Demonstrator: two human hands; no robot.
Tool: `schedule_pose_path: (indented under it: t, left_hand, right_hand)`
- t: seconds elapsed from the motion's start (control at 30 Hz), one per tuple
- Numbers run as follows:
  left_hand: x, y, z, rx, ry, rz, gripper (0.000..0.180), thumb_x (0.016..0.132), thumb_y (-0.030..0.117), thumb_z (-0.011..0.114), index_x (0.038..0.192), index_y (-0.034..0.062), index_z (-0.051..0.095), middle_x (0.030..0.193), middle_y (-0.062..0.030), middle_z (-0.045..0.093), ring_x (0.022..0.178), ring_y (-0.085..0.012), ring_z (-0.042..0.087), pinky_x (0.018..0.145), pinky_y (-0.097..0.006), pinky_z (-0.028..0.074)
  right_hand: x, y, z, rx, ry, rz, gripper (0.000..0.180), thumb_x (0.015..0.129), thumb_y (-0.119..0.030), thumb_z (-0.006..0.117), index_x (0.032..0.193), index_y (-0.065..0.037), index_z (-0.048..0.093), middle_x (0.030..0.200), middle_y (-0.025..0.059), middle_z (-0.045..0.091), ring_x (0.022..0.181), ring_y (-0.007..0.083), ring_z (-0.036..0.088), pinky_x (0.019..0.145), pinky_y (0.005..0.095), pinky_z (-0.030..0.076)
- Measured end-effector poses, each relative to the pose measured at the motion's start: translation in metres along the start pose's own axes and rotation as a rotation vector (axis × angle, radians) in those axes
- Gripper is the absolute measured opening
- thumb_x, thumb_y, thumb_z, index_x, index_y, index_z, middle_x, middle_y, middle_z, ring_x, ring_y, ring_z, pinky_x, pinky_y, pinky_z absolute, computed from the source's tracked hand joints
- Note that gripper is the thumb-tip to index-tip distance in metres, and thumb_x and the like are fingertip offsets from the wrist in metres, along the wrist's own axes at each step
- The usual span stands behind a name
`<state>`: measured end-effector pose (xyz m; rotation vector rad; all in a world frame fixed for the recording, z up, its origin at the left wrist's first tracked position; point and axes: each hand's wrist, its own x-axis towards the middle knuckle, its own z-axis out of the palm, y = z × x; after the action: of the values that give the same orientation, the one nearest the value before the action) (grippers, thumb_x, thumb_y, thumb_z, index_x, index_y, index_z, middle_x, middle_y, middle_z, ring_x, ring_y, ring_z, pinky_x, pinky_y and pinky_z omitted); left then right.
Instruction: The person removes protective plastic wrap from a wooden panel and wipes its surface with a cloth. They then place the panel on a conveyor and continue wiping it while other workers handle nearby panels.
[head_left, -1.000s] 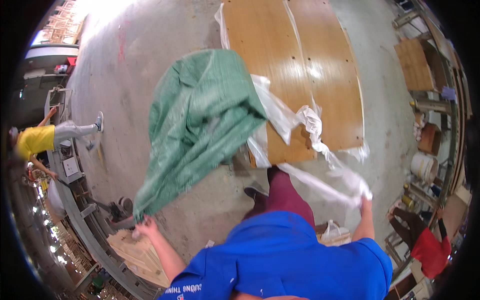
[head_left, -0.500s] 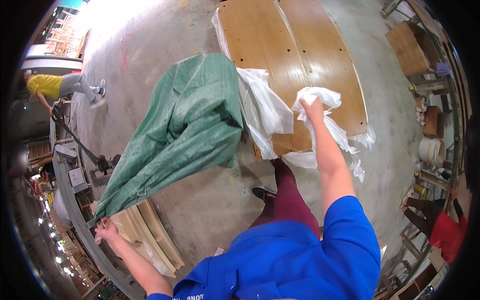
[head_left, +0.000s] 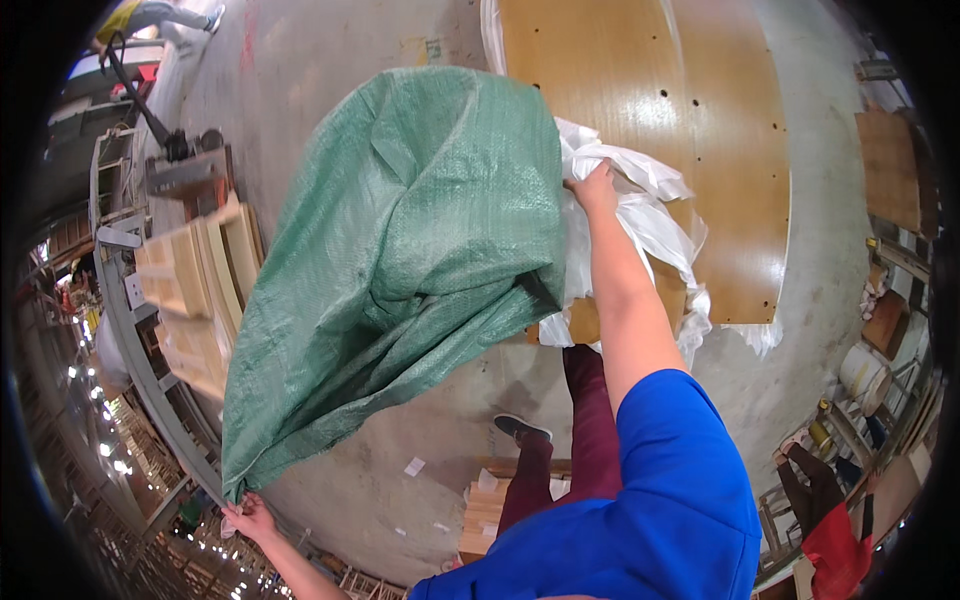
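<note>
A large green woven sack (head_left: 410,260) hangs spread out in front of me. My left hand (head_left: 250,518) grips its lower corner at the bottom left. My right hand (head_left: 595,188) is raised at the sack's upper right edge and clutches crumpled white plastic sheeting (head_left: 640,220) there. The white plastic trails down over the edge of curved wooden panels (head_left: 650,110) lying on the concrete floor. My blue sleeve and dark red trouser legs show below.
A stack of pale wooden boards (head_left: 195,290) lies at the left beside a pallet jack (head_left: 165,140). A person in yellow (head_left: 150,12) stands at the top left. More wood pieces (head_left: 485,510) lie by my feet. Shelves and buckets line the right edge.
My right hand has risen higher with the white plastic, up to the sack's top edge. The green sack has swung up and spread wider. My view has turned left.
</note>
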<state>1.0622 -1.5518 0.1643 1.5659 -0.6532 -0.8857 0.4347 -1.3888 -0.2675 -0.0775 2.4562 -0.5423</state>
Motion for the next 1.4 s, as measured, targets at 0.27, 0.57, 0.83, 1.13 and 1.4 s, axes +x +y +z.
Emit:
schedule_pose_path:
  t: [0.27, 0.57, 0.83, 1.13, 1.4]
  left_hand:
    - [-0.001, 0.021, 0.015, 0.063, -0.163, 0.007, 0.037, 0.092, 0.038, 0.043, 0.107, 0.0058, 0.055, 0.085, -0.0048, 0.059, 0.069, -0.0176, 0.051, 0.068, -0.033, 0.046]
    - [0.005, 0.004, -0.023, -0.128, -0.116, -0.064, 0.037, 0.092, 0.037, 0.044, 0.108, 0.0042, 0.052, 0.094, -0.0107, 0.059, 0.080, -0.0248, 0.052, 0.072, -0.036, 0.045]
    - [0.022, -0.040, -0.048, -0.191, -0.225, -0.162, 0.040, 0.093, 0.037, 0.041, 0.112, 0.0030, 0.047, 0.102, -0.0103, 0.052, 0.084, -0.0259, 0.048, 0.073, -0.037, 0.044]
    - [0.001, -0.047, -0.071, -0.112, -0.013, -0.143, 0.042, 0.092, 0.037, 0.043, 0.115, 0.0020, 0.046, 0.106, -0.0106, 0.050, 0.089, -0.0245, 0.047, 0.075, -0.036, 0.044]
    - [-0.008, -0.039, -0.068, -0.070, -0.124, -0.235, 0.043, 0.093, 0.038, 0.041, 0.119, 0.0030, 0.045, 0.107, -0.0107, 0.052, 0.090, -0.0250, 0.048, 0.076, -0.036, 0.043]
  right_hand:
    - [-0.026, 0.043, 0.074, -0.093, -0.231, -0.083, 0.041, 0.074, -0.026, 0.061, 0.107, -0.002, 0.053, 0.111, 0.0214, 0.057, 0.099, 0.0342, 0.058, 0.082, 0.0430, 0.046]
    - [-0.164, 0.209, 0.020, 0.228, -0.137, -0.207, 0.048, 0.069, -0.020, 0.058, 0.113, 0.000, 0.050, 0.101, 0.0240, 0.059, 0.099, 0.0396, 0.054, 0.085, 0.0435, 0.043]
    - [-0.179, 0.252, -0.086, -0.261, 0.002, 0.204, 0.089, 0.068, -0.054, 0.060, 0.139, -0.014, 0.024, 0.137, 0.0256, 0.028, 0.115, 0.0357, 0.047, 0.091, 0.0438, 0.042]
    - [-0.111, 0.082, -0.003, -0.225, -0.244, -0.117, 0.099, 0.064, -0.044, 0.069, 0.140, -0.008, 0.016, 0.133, 0.0193, 0.039, 0.119, 0.0332, 0.044, 0.095, 0.0406, 0.040]
    - [-0.041, 0.067, 0.075, 0.206, -0.258, -0.046, 0.049, 0.070, -0.032, 0.064, 0.108, -0.003, 0.057, 0.107, 0.0210, 0.059, 0.104, 0.0319, 0.057, 0.084, 0.0420, 0.046]
